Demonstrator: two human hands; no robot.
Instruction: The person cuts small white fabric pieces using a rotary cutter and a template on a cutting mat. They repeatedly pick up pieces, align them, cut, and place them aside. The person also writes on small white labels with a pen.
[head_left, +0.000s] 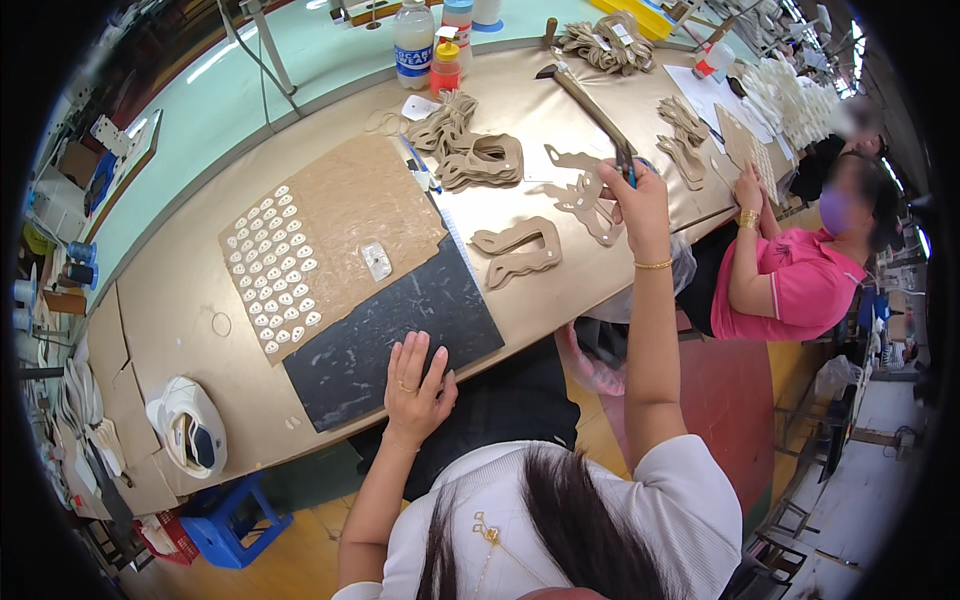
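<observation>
My left hand [418,385] lies with fingers stretched on the near edge of a scuffed black board [420,310], holding nothing. Beyond it on the brown sheet [350,190] are rows of small white pieces [272,262] and a small clear packet [376,261]. My right hand [640,205] is raised at the right, its fingers closed on a slim blue-and-black tool [631,174]; its exact kind is unclear. A hammer [592,103] lies just beyond, its handle reaching toward my fingers. Cut-out beige shapes [585,195] lie beside this hand, with a beige stack [520,250] nearer me.
Bundled beige strips [465,145] and a yellow-capped red bottle [446,68] stand farther back. A white cap-like item [188,427] sits at left, above a blue stool [235,520]. A co-worker in a pink shirt [790,290] works close by at the right.
</observation>
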